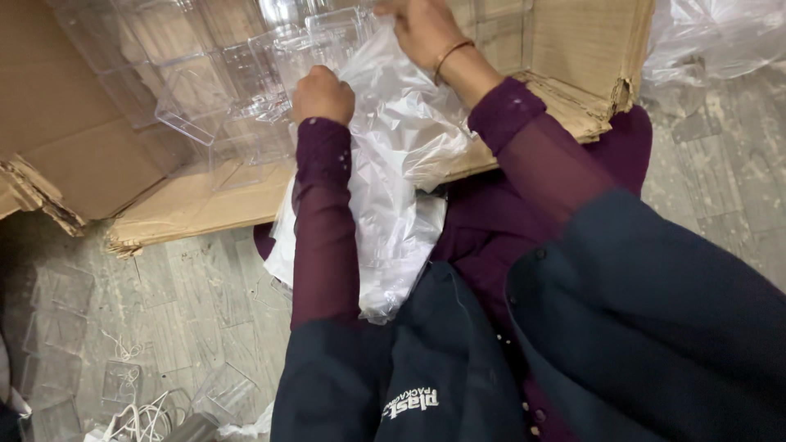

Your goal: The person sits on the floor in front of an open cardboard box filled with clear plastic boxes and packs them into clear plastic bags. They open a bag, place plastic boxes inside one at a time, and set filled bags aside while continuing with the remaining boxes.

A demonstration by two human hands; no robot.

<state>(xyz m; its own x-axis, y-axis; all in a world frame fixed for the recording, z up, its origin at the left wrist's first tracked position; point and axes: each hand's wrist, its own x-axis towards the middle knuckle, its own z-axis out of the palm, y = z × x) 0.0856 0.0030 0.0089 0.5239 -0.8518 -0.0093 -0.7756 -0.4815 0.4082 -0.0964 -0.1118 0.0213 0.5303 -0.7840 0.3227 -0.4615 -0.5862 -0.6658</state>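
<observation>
Clear plastic bag (393, 164) hangs from two hands over the far cardboard box (90, 139): left hand (323, 94) fisted on its left edge, right hand (422, 29) pinching its far top. Several clear trays (213, 90), too overlapped to count, lie in the box just left of the bag.

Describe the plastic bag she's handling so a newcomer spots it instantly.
Start at the flattened cardboard on the grey floor. Over its near edge hangs a clear plastic bag, gripped by the left hand and right hand. Unlike the rigid clear trays beside it, it is soft and crinkled.
</observation>
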